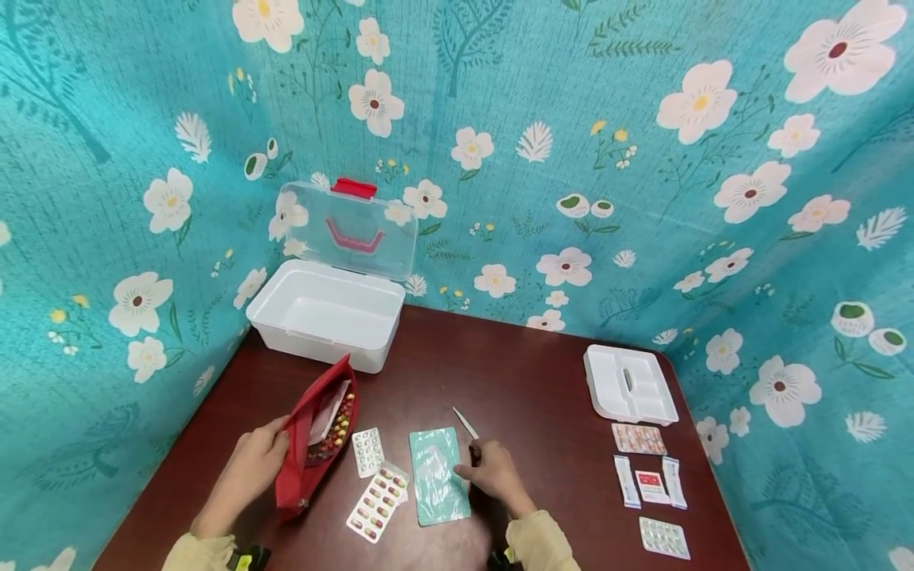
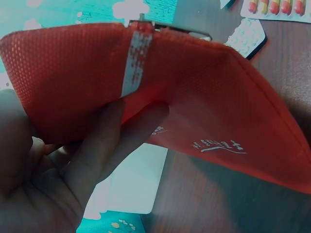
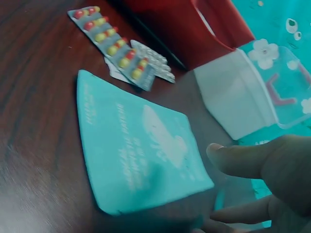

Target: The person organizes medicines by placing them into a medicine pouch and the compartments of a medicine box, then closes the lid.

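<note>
My left hand [image 1: 251, 468] grips the side of a red zip pouch [image 1: 296, 468] and holds it upright with its mouth spread. Inside the pouch show capsule blister packs [image 1: 341, 428] and a pale packet [image 1: 328, 416]. Flat on the table lies a teal foil packet [image 1: 437, 476]. Over its right edge hovers my right hand [image 1: 497, 476], thumb apart from the fingers and nothing between them in the right wrist view. Just beyond the fingers a slim pointed metal tool [image 1: 466, 423] with a dark handle lies partly hidden. Two blister packs, white [image 1: 367, 452] and red-yellow [image 1: 374, 503], rest between pouch and packet.
An open white box [image 1: 321, 349] with a clear lid [image 1: 350, 230] stands at the back left. At the right sit a white divided tray [image 1: 607, 388], blister packs [image 1: 638, 438] [image 1: 664, 538], two slim sachets [image 1: 627, 481] and a red-and-white packet [image 1: 652, 487]. Floral cloth [image 1: 500, 198] hangs behind.
</note>
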A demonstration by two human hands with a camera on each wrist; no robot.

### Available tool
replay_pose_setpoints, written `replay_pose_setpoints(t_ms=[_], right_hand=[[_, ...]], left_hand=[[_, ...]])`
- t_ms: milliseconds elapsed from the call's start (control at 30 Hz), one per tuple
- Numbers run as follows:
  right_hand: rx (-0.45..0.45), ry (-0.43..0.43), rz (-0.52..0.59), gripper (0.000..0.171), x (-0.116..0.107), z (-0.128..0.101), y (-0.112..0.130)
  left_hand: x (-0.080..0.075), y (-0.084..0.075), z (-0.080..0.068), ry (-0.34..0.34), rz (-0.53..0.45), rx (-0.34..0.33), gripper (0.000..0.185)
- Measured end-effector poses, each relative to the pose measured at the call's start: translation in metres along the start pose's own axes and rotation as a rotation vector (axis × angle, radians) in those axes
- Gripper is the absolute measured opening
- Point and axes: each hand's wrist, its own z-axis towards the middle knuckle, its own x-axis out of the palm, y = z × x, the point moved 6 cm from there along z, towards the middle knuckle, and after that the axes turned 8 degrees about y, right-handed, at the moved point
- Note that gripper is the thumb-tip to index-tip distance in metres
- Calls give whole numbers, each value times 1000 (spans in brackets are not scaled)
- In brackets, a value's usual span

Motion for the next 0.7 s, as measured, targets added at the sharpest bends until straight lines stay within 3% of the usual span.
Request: replay_pose_setpoints(t_ms=[167, 433, 700], right_hand=[[39, -52, -87, 57, 18, 4, 5], [119, -174, -207, 75, 30, 5, 16], [169, -195, -282, 90, 43, 7, 19]], left_hand=[[0, 0, 0, -11, 16, 27, 47], [4, -1, 0, -15, 19, 16, 47], [5, -4, -1, -9, 29, 0, 46]])
